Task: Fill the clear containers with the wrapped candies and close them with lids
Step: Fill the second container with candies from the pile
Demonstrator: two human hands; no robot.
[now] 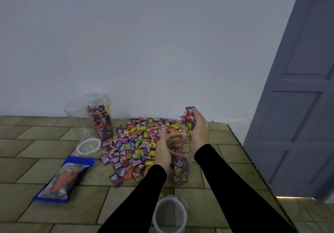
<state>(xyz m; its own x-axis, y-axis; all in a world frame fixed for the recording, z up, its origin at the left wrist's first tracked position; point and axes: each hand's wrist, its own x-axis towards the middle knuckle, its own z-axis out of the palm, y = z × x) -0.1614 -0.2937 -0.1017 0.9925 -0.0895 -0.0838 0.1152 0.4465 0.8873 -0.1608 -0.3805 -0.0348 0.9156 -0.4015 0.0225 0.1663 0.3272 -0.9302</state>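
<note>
Clear container (pixel 178 160), lower centre of frame, partly filled; left hand (pixel 162 153) curled round its wall. Right hand (pixel 197 133) above rim, fingers clenched on handful of wrapped candies (pixel 189 120). Step: filling. Next move likely: release over mouth, then fit lid (pixel 169 213), bottom centre.

Two forearms enter from the lower edge of the frame, each covered by a long black sleeve, the left sleeve (pixel 137 198) and the right sleeve (pixel 233 187). The fabric is plain, snug and smooth, with no print, seam detail or cuff trim visible. Each sleeve ends at the wrist. The left hand (pixel 162 151) and right hand (pixel 198 129) are bare, with no gloves, rings or watch showing.
</note>
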